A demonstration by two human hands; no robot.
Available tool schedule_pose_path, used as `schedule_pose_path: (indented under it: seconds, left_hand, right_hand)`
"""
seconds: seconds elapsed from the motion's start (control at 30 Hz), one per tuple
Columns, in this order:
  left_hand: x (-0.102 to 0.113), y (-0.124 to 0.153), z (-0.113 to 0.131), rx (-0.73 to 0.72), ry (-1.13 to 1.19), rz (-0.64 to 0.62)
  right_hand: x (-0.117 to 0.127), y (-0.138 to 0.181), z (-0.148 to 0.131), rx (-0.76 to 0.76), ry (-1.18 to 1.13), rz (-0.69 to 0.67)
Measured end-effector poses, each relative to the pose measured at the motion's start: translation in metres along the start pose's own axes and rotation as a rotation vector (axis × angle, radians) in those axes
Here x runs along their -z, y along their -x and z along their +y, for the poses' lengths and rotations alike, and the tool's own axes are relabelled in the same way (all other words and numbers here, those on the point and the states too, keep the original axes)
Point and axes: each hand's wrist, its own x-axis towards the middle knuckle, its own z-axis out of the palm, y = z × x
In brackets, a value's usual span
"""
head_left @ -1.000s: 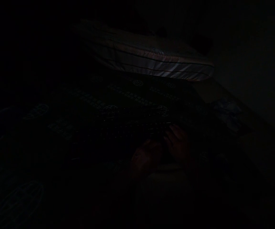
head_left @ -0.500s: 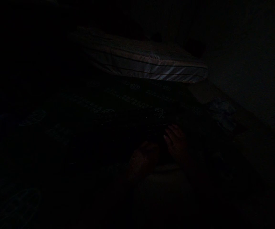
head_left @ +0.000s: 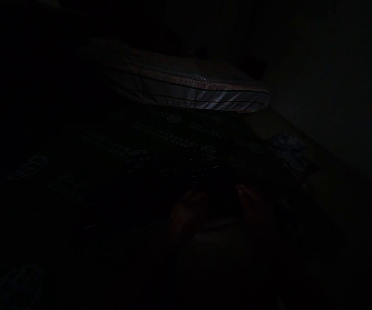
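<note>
Darkness shrouds the knuckles-up left hand (head_left: 186, 212) and inward-angled right hand (head_left: 252, 202); I cannot tell either grip.

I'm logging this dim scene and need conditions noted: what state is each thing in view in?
Left hand: fingers seemingly bent; too dark to tell its grip.
Right hand: apart from the left hand; grip unclear.
Dark object with light specks: lying on the sheet; details hidden.
Printed sheet: spread out.
Striped mattress: lying flat, side cover creased.
Bluish thing: crumpled.
</note>
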Motion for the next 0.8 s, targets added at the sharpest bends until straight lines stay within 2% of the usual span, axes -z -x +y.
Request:
schedule_pose_path:
  seconds: [0.1, 0.2, 0.33, 0.43, 0.53, 0.8]
  left_hand:
    - [-0.002, 0.000, -0.003, -0.034, -0.008, 0.043]
    - [-0.004, -0.001, -0.005, -0.056, -0.024, 0.091]
    - [-0.004, -0.003, -0.006, -0.055, -0.037, 0.072]
    - [-0.003, -0.003, -0.005, -0.053, -0.036, 0.061]
    - [-0.004, -0.003, -0.005, -0.054, -0.037, 0.066]
    - [-0.004, -0.004, -0.005, -0.057, -0.055, 0.048]
  right_hand:
    - [0.002, 0.027, -0.018, 0.156, 0.120, -0.056]
    - [-0.005, 0.049, -0.033, 0.318, 0.186, -0.111]
    - [-0.021, 0.061, -0.039, 0.418, 0.239, -0.188]
    - [-0.026, 0.063, -0.037, 0.441, 0.260, -0.246]
    - [-0.026, 0.064, -0.034, 0.402, 0.234, -0.331]
    - [-0.027, 0.064, -0.037, 0.338, 0.234, -0.360]
